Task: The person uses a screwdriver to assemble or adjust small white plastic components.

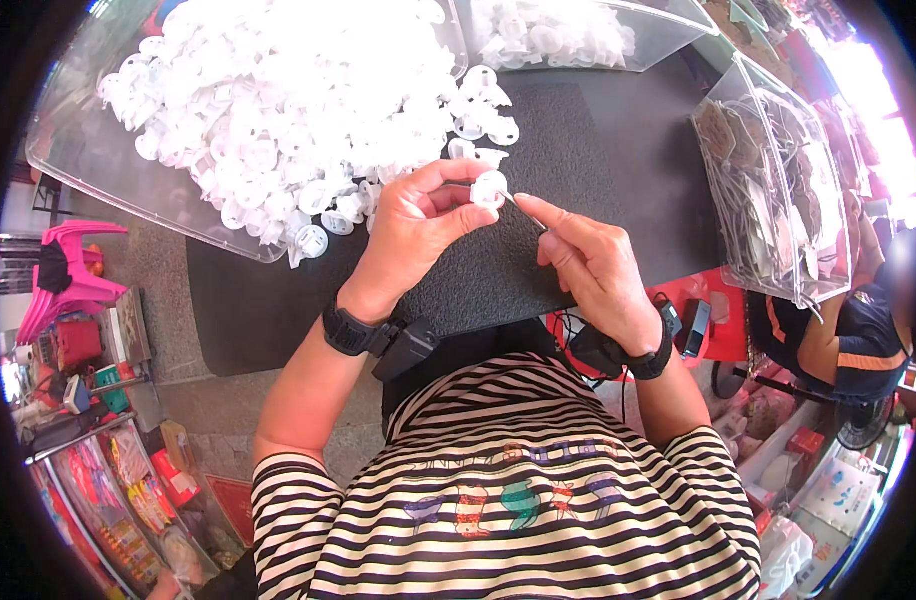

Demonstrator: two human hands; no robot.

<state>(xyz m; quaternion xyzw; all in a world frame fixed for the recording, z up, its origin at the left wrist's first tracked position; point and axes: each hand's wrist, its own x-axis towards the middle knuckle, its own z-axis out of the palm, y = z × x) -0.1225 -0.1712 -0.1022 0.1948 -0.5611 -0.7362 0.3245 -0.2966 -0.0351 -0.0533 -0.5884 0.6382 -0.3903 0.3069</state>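
A small round white piece (489,188) is pinched in the left hand (415,228) while the right hand (600,262) holds a thin tool (509,198) to it.
The left fingers are closed on the piece's rim, above the dark worktop (618,125); the right fingers are drawn together around the slender tool, its tip at the piece. Beyond the left hand, similar white parts (288,110) heap up in a clear tray (148,197) and spill past it. Coloured lettering runs across the striped shirt (498,460) above a row of figures; print also marks a white carton (840,497) at lower right.
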